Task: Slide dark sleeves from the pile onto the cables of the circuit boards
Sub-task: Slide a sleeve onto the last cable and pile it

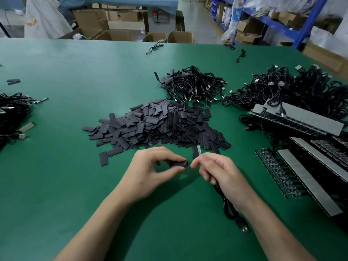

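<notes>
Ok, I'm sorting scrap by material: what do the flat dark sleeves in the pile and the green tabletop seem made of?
The flat dark sleeves look like thin matte plastic tubing, possibly heat-shrink: they lie creased flat, yet the sleeve pinched in the left hand bulges open. The green tabletop looks like a smooth rubber or vinyl mat, given its soft, dull sheen; uncertain.

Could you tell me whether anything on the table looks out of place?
Mildly: stray sleeves lie far left, apart from the pile, and a few loose cables sit alone near the far edge.
</notes>
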Motion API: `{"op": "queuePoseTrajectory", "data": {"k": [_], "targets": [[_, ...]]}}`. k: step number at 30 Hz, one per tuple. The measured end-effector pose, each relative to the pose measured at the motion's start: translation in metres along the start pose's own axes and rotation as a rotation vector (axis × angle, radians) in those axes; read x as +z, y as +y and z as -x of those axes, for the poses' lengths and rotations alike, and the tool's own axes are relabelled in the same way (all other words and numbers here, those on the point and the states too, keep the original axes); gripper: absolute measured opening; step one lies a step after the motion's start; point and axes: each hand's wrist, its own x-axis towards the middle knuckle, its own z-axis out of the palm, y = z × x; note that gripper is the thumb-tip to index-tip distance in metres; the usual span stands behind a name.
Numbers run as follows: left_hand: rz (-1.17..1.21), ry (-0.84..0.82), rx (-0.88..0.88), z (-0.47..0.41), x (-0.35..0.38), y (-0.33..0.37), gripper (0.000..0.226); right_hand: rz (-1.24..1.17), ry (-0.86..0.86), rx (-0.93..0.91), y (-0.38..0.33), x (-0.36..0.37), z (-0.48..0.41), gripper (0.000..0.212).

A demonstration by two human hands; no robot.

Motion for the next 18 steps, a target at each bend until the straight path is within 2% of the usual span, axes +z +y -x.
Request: {"op": "queuePoseTrajectory", "data": {"k": [2,8,18], "targets": [[0.008,0.009,-0.017,0.0022,-0.0001,-0.0031,0.016,-0.022,0.017,0.019,-0.0004,-0.0012,-0.0015,0.052],[0.009,0.043,-0.027,0.0039,0.0003,-0.0086,0.017,0.205,-0.007,-0.098,-0.0006,-0.0037,0.0038,0.041],[-0.035,0.057,0.015,0.0038,0.002,-0.009,0.016,0.32,-0.078,-0.12,-0.001,-0.0004,0.0056,0.039]]}}
